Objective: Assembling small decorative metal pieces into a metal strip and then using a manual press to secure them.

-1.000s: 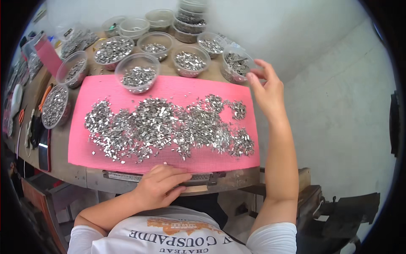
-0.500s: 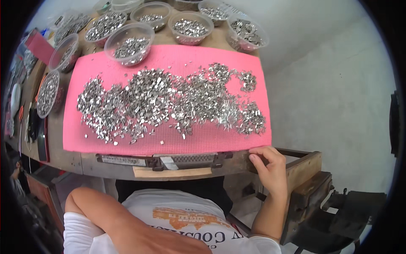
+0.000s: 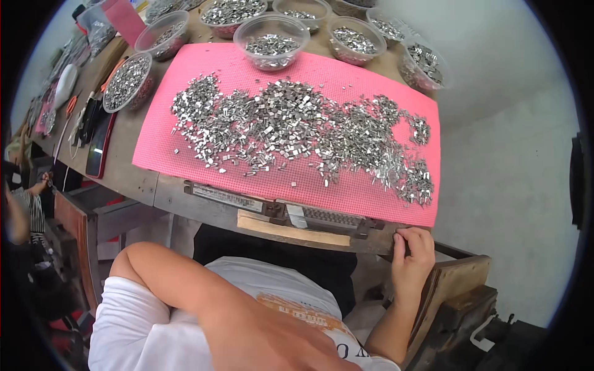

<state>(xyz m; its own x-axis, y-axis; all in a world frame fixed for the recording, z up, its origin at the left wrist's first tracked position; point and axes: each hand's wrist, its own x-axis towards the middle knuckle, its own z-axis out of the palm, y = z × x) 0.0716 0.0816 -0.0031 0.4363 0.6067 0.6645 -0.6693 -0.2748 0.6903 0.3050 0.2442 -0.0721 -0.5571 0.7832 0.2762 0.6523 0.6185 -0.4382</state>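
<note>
A pink textured mat lies on the worktable. Heaped across it are many small shiny metal pieces, mostly little blocks and short slivers. At the mat's near right corner, my right hand rests against the table edge, fingers curled in and thumb close to the forefinger. Whatever is between those fingers, if anything, is hidden. My left arm crosses in front of my white shirt, and my left hand lies by my chest at the bottom of the picture. Its fingers are cut off by the lower edge and blurred.
Clear plastic bowls of metal pieces stand along the back, one on the mat's far edge. Another bowl sits left, near a dark red-edged phone and orange-handled scissors. A wooden strip runs along the front edge.
The whole view has swung, so mat and bowls sit further right and tilted. My right hand stays at the mat's corner, its fingers curled more tightly. My left arm still crosses my chest.
</note>
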